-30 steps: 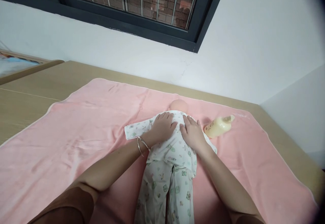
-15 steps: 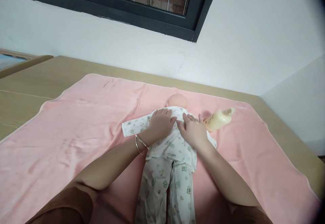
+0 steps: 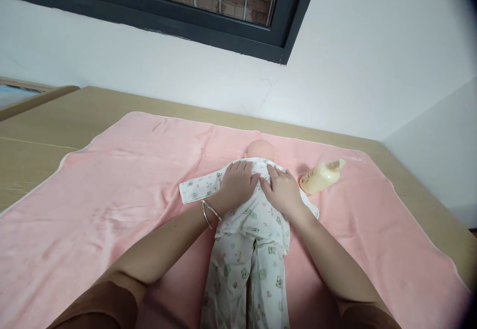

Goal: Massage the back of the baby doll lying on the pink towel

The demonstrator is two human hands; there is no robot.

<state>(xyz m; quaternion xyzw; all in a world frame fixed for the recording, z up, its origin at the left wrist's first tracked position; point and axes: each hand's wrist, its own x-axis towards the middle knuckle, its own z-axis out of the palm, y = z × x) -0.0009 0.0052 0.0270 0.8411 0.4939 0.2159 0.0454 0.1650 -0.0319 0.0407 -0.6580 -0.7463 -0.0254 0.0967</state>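
Observation:
A baby doll (image 3: 249, 239) in white pyjamas with small green prints lies on a pink towel (image 3: 112, 190), its bald head (image 3: 260, 148) pointing away from me. My left hand (image 3: 236, 185) lies flat on the doll's upper body, fingers together and stretched out, a bangle on the wrist. My right hand (image 3: 281, 189) rests flat beside it on the right half of the torso. Both palms press on the cloth and hold nothing. The doll's left sleeve (image 3: 197, 189) sticks out sideways.
A cream-coloured bottle (image 3: 321, 177) lies on its side on the towel, just right of my right hand. The towel covers a light wooden table (image 3: 33, 145) that meets a white wall with a dark-framed window (image 3: 208, 16) above.
Both hands have stayed on the doll's torso, shifting only slightly over the cloth. The camera view has tilted a little.

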